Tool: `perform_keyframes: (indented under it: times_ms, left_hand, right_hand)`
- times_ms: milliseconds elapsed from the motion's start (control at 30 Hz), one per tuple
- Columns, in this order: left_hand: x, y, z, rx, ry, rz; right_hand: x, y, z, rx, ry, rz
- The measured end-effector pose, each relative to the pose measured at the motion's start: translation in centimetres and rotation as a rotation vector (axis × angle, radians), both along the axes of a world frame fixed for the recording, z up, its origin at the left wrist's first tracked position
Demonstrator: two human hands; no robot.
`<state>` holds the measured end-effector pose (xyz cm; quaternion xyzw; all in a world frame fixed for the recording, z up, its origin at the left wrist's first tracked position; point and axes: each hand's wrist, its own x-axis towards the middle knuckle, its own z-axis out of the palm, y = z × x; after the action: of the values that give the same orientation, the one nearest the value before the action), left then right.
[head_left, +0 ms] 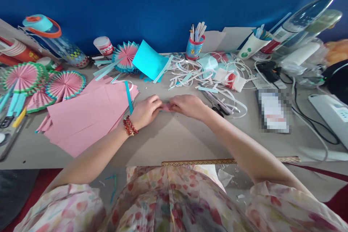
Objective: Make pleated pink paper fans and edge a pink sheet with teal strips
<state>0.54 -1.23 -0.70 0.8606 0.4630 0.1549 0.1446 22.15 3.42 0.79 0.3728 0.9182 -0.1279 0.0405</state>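
Observation:
My left hand (146,110) and my right hand (189,106) meet at the middle of the grey table (174,141). Both are closed on a small folded strip of pink paper (167,107), pinched between their fingertips and pressed against the tabletop. A red bead bracelet (129,126) circles my left wrist. A stack of pink paper sheets (87,116) lies just left of my left hand, with a teal strip (128,96) across its corner.
Pink-and-teal paper fans (63,85) lie at the left, another fan (125,56) and a teal sheet (148,59) at the back. White paper strips (190,70), scissors (216,103), a pen cup (194,47), bottles (304,16) and cables (301,112) crowd the right.

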Motion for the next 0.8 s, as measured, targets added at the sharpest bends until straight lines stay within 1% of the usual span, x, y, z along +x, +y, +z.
perform_keyframes:
  times_ms: [100,167,300,433,533,667,800]
  left_hand:
    - [0.6,-0.3,0.0,0.103,0.091,-0.151]
    - [1.0,-0.5,-0.2,0.128,0.125,-0.214]
    - [1.2,-0.6,-0.6,0.188,0.156,-0.212]
    - [1.3,-0.5,-0.6,0.237,0.177,-0.223]
    - [1.5,-0.5,-0.6,0.273,0.230,-0.248]
    - [1.5,-0.4,-0.9,0.318,0.251,-0.247]
    - [1.5,-0.4,-1.1,0.310,0.255,-0.243]
  right_hand:
    - [-0.1,0.0,-0.2,0.006,-0.004,-0.008]
    - [0.0,0.0,-0.1,0.016,0.007,-0.012]
    - [1.2,0.3,0.6,-0.008,0.031,-0.009]
    - [3.1,0.3,1.0,-0.017,0.027,-0.092]
    - [3.9,0.2,0.7,-0.024,0.085,-0.101]
    - [3.9,0.3,0.1,-0.030,0.151,-0.096]
    - [3.9,0.6,-0.1,-0.044,0.168,-0.073]
